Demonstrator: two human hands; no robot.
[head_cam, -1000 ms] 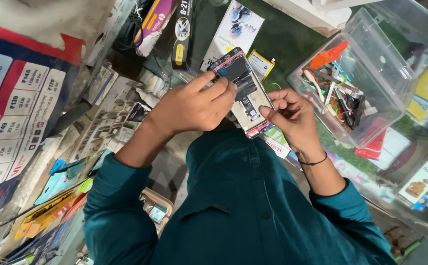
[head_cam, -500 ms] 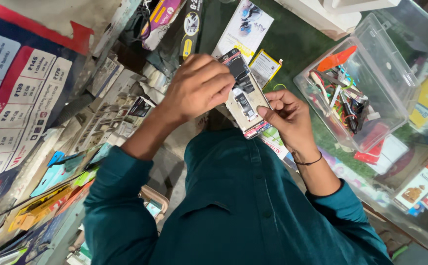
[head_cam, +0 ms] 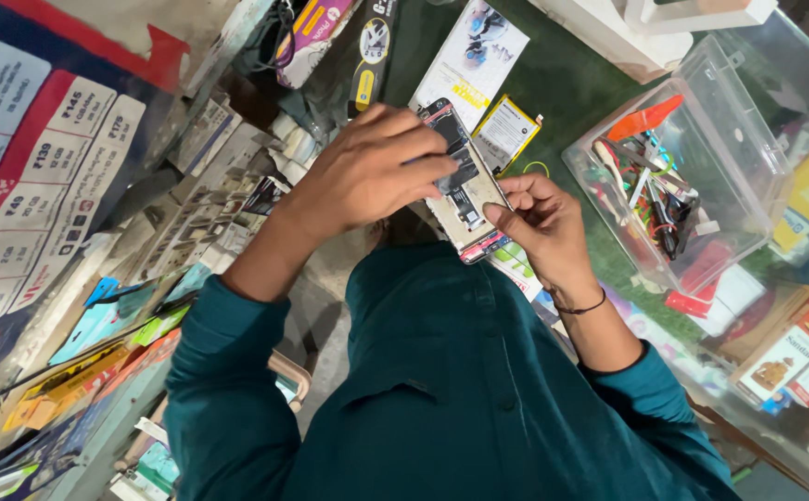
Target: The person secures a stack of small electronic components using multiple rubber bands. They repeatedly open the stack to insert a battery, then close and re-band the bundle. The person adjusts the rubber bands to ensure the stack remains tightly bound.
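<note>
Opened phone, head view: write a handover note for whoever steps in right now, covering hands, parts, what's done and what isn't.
Left hand: fingers laid over the upper part of the opened phone, gripping it.
Right hand: holds its lower edge, thumb on the face.
Nearby: loose battery on the green mat; clear tool box to the right.
Done: back is off, internals exposed.
Left: phone not closed.

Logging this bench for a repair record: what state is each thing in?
Phone: back cover off, insides exposed, held over the counter.
Left hand: fingers pressing on the phone's insides.
Right hand: gripping the phone's lower edge.
Clear plastic box: lid open, full of small tools.
Loose battery: lying flat on the green mat.
</note>
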